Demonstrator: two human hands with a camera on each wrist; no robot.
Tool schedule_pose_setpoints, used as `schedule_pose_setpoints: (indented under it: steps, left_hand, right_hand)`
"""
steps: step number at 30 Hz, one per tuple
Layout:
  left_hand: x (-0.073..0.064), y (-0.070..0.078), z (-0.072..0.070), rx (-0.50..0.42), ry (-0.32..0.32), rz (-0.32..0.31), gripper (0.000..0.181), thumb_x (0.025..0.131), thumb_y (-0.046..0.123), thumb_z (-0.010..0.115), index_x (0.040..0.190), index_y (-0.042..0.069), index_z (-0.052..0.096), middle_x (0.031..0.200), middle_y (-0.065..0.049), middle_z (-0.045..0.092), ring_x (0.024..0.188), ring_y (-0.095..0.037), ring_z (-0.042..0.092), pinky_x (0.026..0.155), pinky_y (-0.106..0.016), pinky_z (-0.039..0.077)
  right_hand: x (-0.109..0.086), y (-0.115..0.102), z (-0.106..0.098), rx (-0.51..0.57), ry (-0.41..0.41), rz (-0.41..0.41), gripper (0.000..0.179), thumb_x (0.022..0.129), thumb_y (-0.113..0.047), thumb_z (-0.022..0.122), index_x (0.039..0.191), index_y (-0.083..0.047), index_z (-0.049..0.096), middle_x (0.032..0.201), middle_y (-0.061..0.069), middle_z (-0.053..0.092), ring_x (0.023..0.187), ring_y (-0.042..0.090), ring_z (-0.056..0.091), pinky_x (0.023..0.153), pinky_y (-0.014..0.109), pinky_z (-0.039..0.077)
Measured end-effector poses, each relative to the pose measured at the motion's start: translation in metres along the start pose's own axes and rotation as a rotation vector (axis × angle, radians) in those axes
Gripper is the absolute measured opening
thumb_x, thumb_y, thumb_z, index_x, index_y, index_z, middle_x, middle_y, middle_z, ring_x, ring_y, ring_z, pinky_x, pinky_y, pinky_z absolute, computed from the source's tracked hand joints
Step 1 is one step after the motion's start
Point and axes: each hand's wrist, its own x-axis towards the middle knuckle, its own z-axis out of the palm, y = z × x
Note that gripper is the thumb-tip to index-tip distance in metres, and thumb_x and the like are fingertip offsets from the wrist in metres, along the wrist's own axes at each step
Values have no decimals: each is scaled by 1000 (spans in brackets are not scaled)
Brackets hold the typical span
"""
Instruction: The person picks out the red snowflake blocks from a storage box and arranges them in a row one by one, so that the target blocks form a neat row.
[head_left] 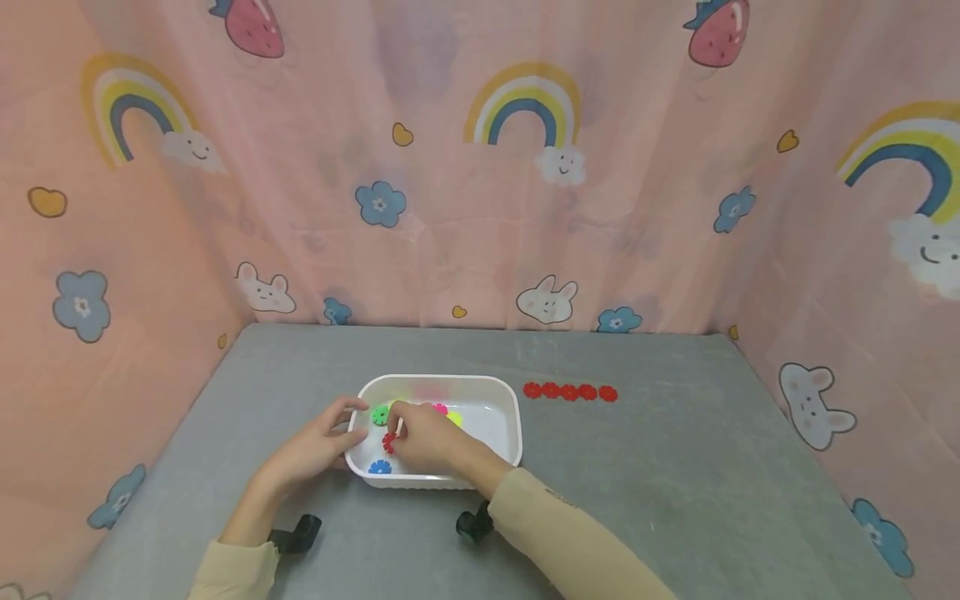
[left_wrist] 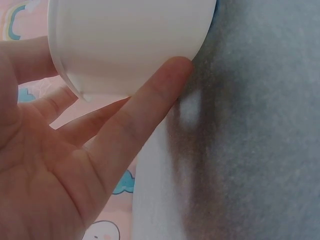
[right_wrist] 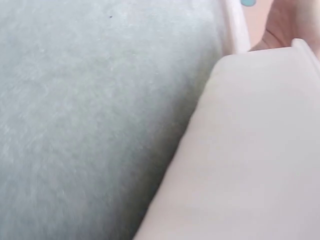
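A white plastic tray (head_left: pixel 480 429) stands on the table with several small notched plastic discs in it. My left hand (head_left: pixel 318 446) holds the tray's left end. In the left wrist view, the left hand (left_wrist: pixel 65 150) has its fingers along the outer wall and a digit over the rim. Inside the tray, my right hand (head_left: pixel 427 437) has its fingertips bent down at a red notched disc (head_left: pixel 388 442) and appears to pinch it. Near it lie a green disc (head_left: pixel 380 415), a blue disc (head_left: pixel 380 467), a pink disc (head_left: pixel 441 408) and a yellow disc (head_left: pixel 454 417), partly hidden.
Right of the tray, several red discs (head_left: pixel 569 392) lie in a row on the grey table (head_left: pixel 675 483). A printed pink curtain (head_left: pixel 450 250) encloses the table's back and sides. Black wrist mounts (head_left: pixel 474 525) sit by both forearms. Mostly sleeve (right_wrist: pixel 250 145) fills the right wrist view.
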Motion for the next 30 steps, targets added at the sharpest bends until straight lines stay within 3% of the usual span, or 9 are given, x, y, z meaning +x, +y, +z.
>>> schedule_pose_setpoints:
  steps: [13,30]
  left_hand:
    - [3,-1,2,33,5,-2,49,102,26,62,145,14,42,157,-28,31,136,-50,43,90,-44,58]
    - [-2,3,4,42,18,-2,49,103,25,61,145,12,41,157,-30,31,136,-51,43,90,-44,58]
  right_hand:
    - [-19,4,-24,69,55,-116,17,89,-8,73,98,-16,61,77,-4,59,70,10,55,62,20,51]
    - [-49,18,-53,82,115,-144,15,92,-11,72,98,-17,60,79,-5,61,69,13,58,61,23,53]
